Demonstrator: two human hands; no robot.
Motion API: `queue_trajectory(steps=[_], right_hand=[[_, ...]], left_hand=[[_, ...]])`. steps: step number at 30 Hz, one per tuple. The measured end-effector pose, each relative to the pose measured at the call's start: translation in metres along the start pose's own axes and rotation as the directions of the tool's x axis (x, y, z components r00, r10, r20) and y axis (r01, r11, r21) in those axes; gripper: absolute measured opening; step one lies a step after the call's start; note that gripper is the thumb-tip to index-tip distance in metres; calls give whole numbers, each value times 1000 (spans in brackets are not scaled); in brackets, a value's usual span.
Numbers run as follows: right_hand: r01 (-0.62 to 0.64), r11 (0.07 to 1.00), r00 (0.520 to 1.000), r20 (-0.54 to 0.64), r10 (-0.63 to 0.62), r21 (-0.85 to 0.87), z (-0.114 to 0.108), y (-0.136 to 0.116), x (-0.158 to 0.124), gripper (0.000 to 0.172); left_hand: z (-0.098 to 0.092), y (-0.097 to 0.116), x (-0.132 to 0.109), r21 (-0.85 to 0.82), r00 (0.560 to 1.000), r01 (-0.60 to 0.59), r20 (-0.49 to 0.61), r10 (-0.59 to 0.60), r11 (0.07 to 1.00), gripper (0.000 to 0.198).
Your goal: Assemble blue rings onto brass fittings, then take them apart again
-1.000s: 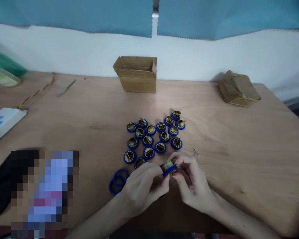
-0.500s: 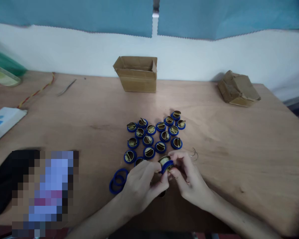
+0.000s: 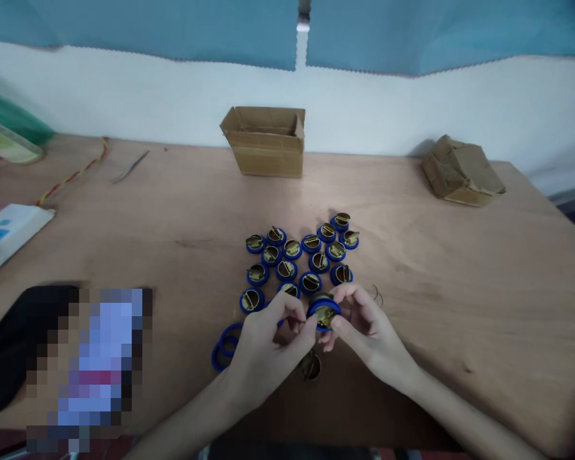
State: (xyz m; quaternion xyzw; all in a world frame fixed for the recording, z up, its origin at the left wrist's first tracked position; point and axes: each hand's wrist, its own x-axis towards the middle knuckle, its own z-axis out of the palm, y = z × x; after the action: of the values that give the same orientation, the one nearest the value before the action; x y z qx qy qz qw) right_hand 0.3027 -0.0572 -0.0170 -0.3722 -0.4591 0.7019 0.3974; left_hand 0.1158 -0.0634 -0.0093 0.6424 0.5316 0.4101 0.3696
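Both my hands meet over the front middle of the wooden table. My left hand and my right hand pinch one small round brass part with a blue ring between their fingertips. Just beyond the hands lies a cluster of several like parts, brass discs in blue rings. A few loose blue rings lie left of my left wrist. One bare brass disc rests on the table under my hands.
An open cardboard box stands at the back middle, a crumpled cardboard box at the back right. Tweezers and a red-yellow wire lie back left. A white device sits at the left edge.
My hands have lifted the blue-ringed part a little and moved it away from me, toward the cluster. The bare brass disc under them has come into view.
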Motion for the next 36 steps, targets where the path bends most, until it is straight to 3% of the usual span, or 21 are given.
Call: queue_trajectory(steps=[4,10,18,27,30,36], right_hand=[[107,994,994,-3,-107,-24,0,-5,0,19],[117,992,992,-39,-119,-50,-3,-9,-3,13],[136,990,990,-36,-134,42,-2,-3,-4,9],[112,992,992,-49,-115,-57,2,-2,-5,14],[103,985,994,-29,-108,-137,0,-1,-5,8],[194,905,968,-77,-240,-380,-4,-5,-1,4]], left_hand=[[1,0,1,-85,997,68,27,-66,994,13],[1,-1,3,-240,996,84,38,-77,967,14],[-1,-1,9,-605,938,335,290,-192,722,17],[2,-2,7,-628,894,438,383,-234,643,28],[0,0,6,-615,892,438,391,-229,656,28],[-1,2,-3,-548,896,416,385,-223,726,30]])
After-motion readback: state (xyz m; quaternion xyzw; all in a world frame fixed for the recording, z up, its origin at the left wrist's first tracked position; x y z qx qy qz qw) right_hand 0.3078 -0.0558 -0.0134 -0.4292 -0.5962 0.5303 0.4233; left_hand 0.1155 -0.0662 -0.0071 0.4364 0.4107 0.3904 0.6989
